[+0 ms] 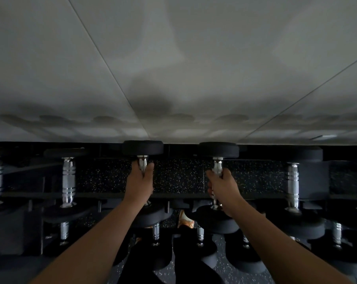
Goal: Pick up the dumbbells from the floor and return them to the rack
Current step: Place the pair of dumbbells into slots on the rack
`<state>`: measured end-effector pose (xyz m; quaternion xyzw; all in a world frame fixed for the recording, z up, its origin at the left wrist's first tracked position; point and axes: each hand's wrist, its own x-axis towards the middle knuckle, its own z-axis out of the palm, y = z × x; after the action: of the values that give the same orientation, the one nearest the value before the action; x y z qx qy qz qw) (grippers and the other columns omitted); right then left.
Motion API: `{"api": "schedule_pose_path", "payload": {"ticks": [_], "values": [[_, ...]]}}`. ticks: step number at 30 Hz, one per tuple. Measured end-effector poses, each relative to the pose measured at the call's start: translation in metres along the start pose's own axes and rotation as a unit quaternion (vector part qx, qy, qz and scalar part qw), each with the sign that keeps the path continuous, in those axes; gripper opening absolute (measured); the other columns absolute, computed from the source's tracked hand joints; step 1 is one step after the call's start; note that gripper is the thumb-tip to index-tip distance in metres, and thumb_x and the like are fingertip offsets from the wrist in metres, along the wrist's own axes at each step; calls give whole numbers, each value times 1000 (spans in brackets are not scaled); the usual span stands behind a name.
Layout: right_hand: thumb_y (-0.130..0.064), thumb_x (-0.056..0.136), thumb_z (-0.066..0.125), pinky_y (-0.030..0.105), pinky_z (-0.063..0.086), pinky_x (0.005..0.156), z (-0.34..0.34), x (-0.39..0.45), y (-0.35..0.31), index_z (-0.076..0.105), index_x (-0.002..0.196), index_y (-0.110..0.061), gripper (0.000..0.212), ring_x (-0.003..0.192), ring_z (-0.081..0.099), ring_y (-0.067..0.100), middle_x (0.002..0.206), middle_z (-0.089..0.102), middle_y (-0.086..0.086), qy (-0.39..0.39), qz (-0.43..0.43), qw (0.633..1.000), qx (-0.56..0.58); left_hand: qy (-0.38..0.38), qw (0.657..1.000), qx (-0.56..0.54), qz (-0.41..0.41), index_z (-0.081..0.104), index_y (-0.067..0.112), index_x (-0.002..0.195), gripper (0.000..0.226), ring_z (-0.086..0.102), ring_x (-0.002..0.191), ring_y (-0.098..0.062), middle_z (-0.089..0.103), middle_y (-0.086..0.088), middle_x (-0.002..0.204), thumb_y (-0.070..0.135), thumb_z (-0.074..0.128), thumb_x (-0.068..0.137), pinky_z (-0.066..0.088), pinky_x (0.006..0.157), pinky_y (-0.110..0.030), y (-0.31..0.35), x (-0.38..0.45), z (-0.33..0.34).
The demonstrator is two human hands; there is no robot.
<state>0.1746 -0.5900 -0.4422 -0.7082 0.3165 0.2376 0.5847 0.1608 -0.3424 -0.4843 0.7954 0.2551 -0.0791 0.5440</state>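
Hands: left [139, 181], right [222, 186], each gripping one of two dumbbells [142, 149].

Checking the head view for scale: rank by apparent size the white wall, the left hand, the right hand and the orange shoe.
1. white wall, by far the largest.
2. left hand and right hand: they look alike, so unranked.
3. orange shoe, smallest, though partly hidden and farther away.

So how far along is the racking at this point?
Done: several dumbbells already sit on the rack, such as one at the left and one at the right. In hand: the left hand and right hand each grip a dumbbell handle at the top tier, left dumbbell and right dumbbell. Left: letting go; no dumbbells show on the visible floor.
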Motion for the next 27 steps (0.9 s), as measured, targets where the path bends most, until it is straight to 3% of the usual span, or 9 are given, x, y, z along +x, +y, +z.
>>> {"api": "schedule_pose_path", "payload": {"ticks": [13, 20, 27], "values": [[-37, 91, 61, 31, 48, 52, 0, 13, 10, 50, 97, -22, 20, 56, 56, 14, 72, 60, 2, -6, -27, 999, -47, 7, 1000, 19, 7, 43, 34, 93, 15, 54, 33, -12, 57, -4, 61, 47, 51, 94, 44, 36, -24, 1, -1, 0], [-40, 95, 55, 40, 53, 65, 1, 12, 11, 47, 111, -19, 27, 72, 63, 21, 89, 66, 7, 8, -31, 995, -98, -1, 999, 40, -4, 43, 18, 113, 31, 56, 36, -10, 60, -10, 70, 43, 51, 98, 46, 38, -21, 9, -5, -3], [-38, 96, 53, 25, 35, 50, 2, 8, 8, 47, 121, -14, 36, 69, 58, 10, 86, 61, -3, 32, -48, 986, -156, 17, 998, 65, -8, 43, 21, 114, 30, 56, 38, -12, 60, -7, 69, 44, 51, 97, 51, 42, -31, 14, -10, -4]]}}
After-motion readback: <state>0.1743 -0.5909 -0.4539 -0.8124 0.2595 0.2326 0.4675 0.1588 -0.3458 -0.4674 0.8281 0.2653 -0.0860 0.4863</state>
